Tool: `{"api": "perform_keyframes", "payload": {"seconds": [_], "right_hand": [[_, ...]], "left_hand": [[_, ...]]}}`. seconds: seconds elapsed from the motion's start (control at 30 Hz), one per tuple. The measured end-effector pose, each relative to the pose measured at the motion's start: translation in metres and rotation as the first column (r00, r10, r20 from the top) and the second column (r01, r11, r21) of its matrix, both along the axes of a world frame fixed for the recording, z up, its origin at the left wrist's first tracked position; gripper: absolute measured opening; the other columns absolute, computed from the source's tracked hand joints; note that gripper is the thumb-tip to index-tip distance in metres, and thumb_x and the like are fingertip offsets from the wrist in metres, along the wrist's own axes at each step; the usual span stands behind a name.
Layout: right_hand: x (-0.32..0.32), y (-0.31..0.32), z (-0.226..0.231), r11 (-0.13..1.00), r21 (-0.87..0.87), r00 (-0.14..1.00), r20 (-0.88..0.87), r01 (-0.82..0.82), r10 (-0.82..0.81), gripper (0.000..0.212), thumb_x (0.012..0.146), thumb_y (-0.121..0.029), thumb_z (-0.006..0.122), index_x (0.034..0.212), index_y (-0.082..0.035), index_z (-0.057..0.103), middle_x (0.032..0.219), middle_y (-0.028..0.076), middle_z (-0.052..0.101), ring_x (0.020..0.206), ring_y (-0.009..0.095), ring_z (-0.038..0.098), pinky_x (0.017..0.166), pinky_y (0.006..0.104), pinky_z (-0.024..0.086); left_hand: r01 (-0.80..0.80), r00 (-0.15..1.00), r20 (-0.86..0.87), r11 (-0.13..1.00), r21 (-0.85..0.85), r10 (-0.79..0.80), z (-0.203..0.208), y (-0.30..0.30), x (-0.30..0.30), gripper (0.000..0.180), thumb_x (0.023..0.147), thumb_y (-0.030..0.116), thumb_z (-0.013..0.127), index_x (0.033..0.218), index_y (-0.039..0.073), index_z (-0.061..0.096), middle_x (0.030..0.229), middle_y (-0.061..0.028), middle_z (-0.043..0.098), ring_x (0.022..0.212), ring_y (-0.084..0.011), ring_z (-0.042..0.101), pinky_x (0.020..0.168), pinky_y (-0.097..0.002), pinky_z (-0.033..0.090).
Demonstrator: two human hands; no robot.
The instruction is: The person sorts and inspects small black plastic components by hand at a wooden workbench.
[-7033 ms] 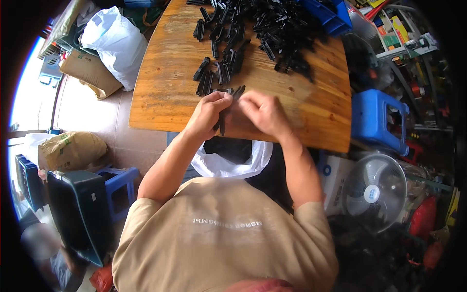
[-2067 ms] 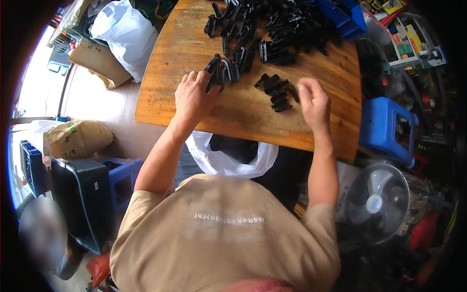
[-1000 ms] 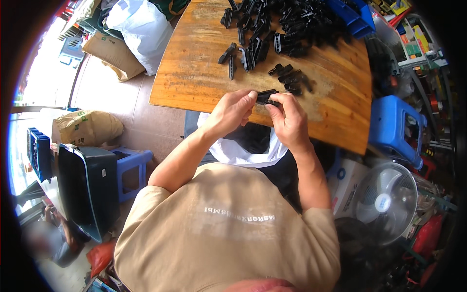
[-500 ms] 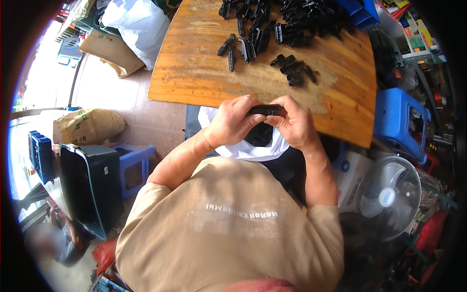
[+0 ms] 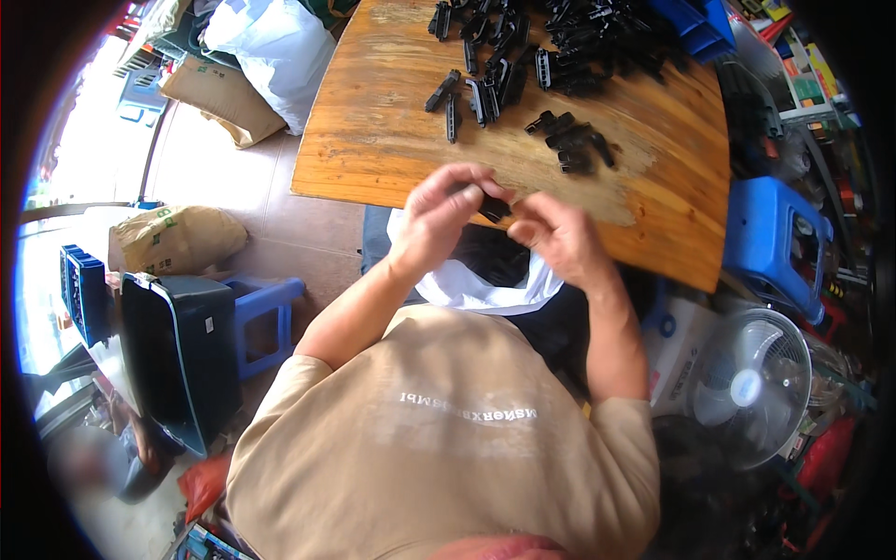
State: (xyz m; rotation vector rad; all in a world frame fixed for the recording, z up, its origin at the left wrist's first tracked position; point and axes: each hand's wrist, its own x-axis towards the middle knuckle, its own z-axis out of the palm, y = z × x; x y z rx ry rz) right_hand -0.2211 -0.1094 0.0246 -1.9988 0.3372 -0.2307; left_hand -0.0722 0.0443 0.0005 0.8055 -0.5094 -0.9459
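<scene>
My left hand [image 5: 439, 217] is closed on a small black plastic part [image 5: 494, 208], held tilted above the lap near the table's front edge. Its exact kind is hard to make out, and the fingers cover some of it. Close by on the right is my right hand [image 5: 560, 238], slightly blurred, its thumb and bent fingers apart beside the part. Under both hands a white bag [image 5: 485, 297] lies open on the lap, with dark pieces inside. On the wooden table [image 5: 373, 140], a small group of black parts [image 5: 571, 140] lies just beyond the hands.
A larger heap of black parts [image 5: 597, 42] covers the table's far side, beside a blue bin [image 5: 695, 28]. Right of the table are a blue stool [image 5: 775, 247] and a fan [image 5: 747, 387]. Left stand a dark bin [image 5: 187, 355] and another blue stool [image 5: 266, 322]. Another person sits lower left.
The black part was level between both hands' fingertips; now it is tilted in my left hand. My right hand's fingers have come away from it. The view has shifted slightly.
</scene>
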Motion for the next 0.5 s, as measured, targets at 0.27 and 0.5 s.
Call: {"api": "perform_keyframes", "payload": {"seconds": [0.27, 0.5], "right_hand": [[0.012, -0.059, -0.017, 0.671, -0.681, 0.89, -0.062, 0.293, -0.451, 0.051, 0.082, -0.045, 0.073, 0.108, -0.005, 0.055, 0.087, 0.023, 0.067, 0.081, 0.044, 0.066, 0.069, 0.0509, 0.052], [-0.014, -0.064, -0.024, 0.641, -0.673, 0.858, -0.019, 0.369, -0.514, 0.025, 0.085, -0.017, 0.061, 0.108, -0.008, 0.06, 0.091, 0.023, 0.068, 0.086, 0.043, 0.065, 0.073, 0.0489, 0.053]], "left_hand": [[-0.703, 0.274, 0.846, 0.505, 0.501, -0.458, 0.024, -0.057, 0.075, 0.055, 0.079, 0.052, 0.07, 0.096, 0.0, 0.066, 0.084, -0.0198, 0.069, 0.085, -0.0373, 0.068, 0.077, -0.0437, 0.053], [-0.423, 0.55, 0.716, 0.596, 0.683, -0.43, 0.016, -0.042, 0.095, 0.028, 0.077, 0.022, 0.069, 0.088, -0.003, 0.063, 0.077, -0.0146, 0.067, 0.066, -0.0225, 0.067, 0.062, -0.0355, 0.054]]}}
